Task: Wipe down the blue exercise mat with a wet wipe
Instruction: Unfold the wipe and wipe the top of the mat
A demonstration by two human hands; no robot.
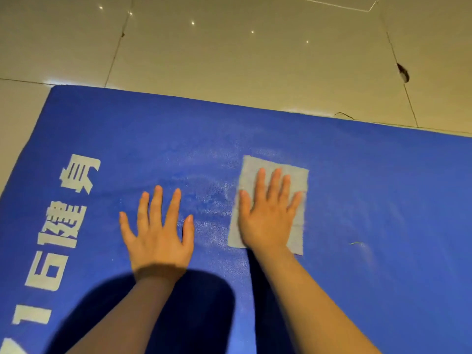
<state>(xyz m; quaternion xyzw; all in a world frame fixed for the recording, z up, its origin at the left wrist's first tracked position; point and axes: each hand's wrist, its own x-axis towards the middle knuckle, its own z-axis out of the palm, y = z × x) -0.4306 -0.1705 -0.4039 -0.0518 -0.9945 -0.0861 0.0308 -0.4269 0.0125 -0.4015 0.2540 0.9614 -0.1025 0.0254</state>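
Beige tiled floor [229, 60], dark grout lines, chipped tile corner [403, 72].

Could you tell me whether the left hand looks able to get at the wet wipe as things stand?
Probably yes. The left hand lies flat on the blue mat just beside the wet wipe, with only bare mat between them. The right hand presses most of the wipe, though, leaving only its edges free.

White printed characters run along the blue mat [357, 200], well to the outer side of the left hand's fingers [155, 205]: the digits "16", then Chinese characters reading "健身".
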